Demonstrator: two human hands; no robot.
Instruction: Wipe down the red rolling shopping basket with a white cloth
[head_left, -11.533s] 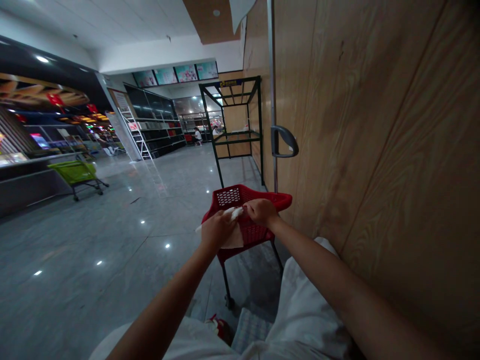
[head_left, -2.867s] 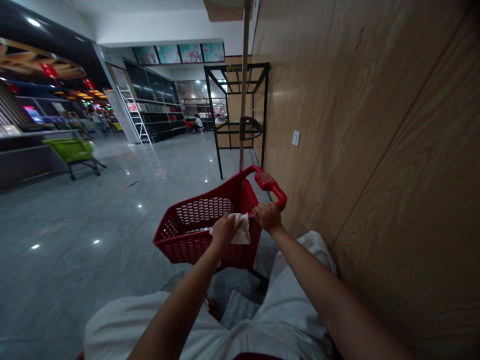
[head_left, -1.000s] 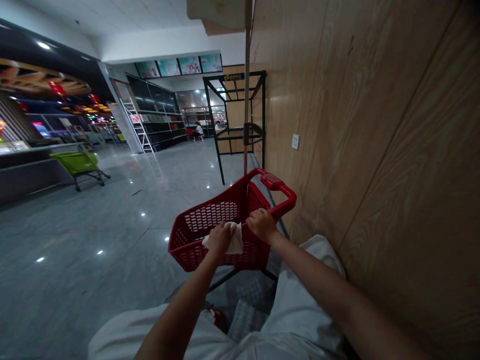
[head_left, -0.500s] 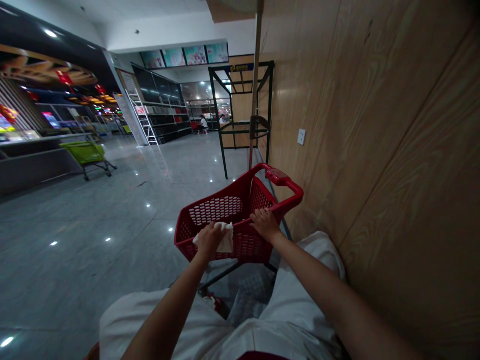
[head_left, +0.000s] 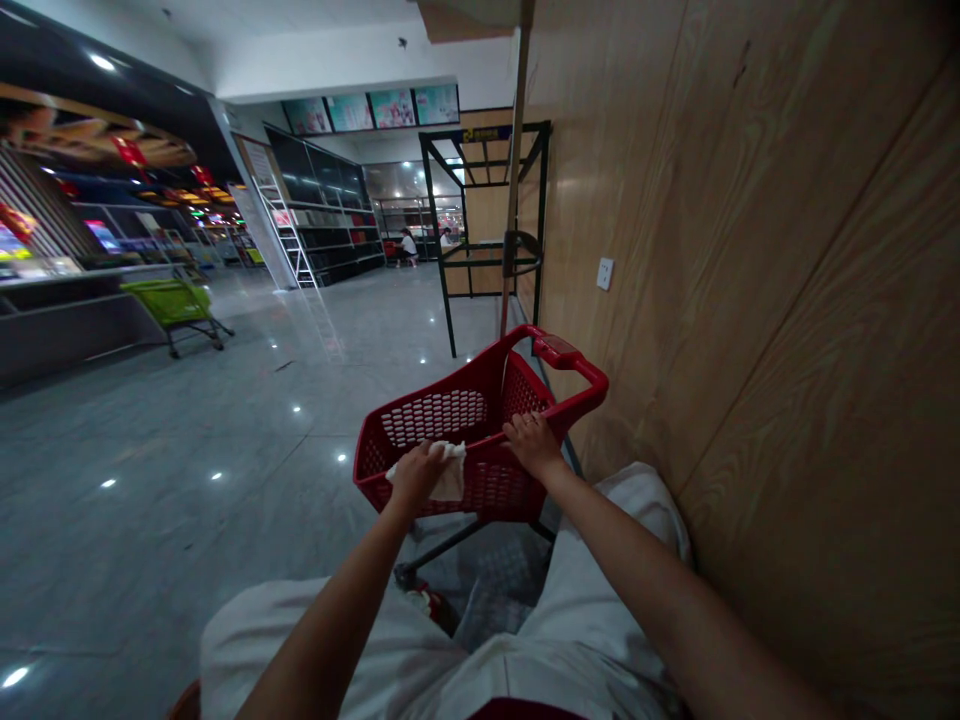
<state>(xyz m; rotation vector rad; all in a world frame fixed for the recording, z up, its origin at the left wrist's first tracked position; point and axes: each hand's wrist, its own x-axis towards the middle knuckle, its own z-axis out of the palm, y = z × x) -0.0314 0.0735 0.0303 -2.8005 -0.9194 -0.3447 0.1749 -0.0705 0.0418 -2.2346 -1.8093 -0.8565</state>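
Observation:
Before my knees stands a red plastic shopping cart [head_left: 487, 375] with perforated basket walls, its handle up at the right. My left hand [head_left: 417, 474] is closed on a white cloth [head_left: 450, 478], which lies over the near rim and hangs down the outer side. Further right along that same rim, my right hand [head_left: 532, 443] grips the cart's edge, fingers curled over it. Both palms and the undersides of the fingers are hidden from me.
A wood-panelled wall [head_left: 720, 300] with a socket [head_left: 604, 274] rises close on my right. Beyond the cart stands a dark metal frame [head_left: 448, 300]. A green cart [head_left: 172, 303] is at the left, and a person [head_left: 407, 248] sits far back near shelves [head_left: 337, 235].
My left hand and the cloth have shifted very slightly along the rim. The cart has moved a touch; my right hand keeps its place on the edge.

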